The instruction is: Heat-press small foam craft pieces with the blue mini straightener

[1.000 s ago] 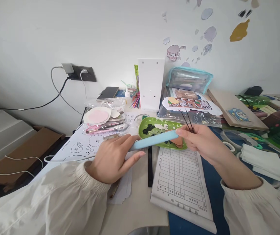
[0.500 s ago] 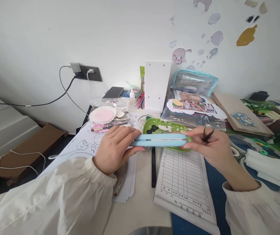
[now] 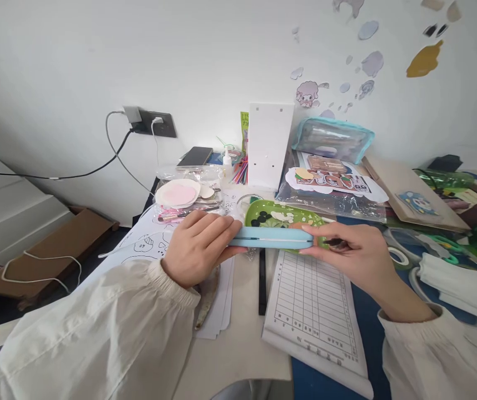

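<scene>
A flat light-blue case (image 3: 274,237) with a thin seam along its edge is held level over the table. My left hand (image 3: 202,247) wraps its left end, fingers on top and thumb below. At the right end, my right hand (image 3: 357,253) pinches the case between thumb and fingertip. A small dark object (image 3: 336,243) sticks out among the right hand's fingers; what it is I cannot make out. Behind the case lies a green tray (image 3: 313,215) with black and white pieces. Below it is a printed form pad (image 3: 315,311).
A white upright board (image 3: 270,144) stands by the wall. Plastic bags with paper cutouts (image 3: 177,193) lie at the back left. On the right are a tape roll (image 3: 398,257), folded white tissue (image 3: 457,283) and a brown board (image 3: 415,194). A black strip (image 3: 262,283) lies beside the pad.
The fingers of my right hand have moved a little left along the case's end, and the dark object sits lower among them. The whole view has shifted slightly.
</scene>
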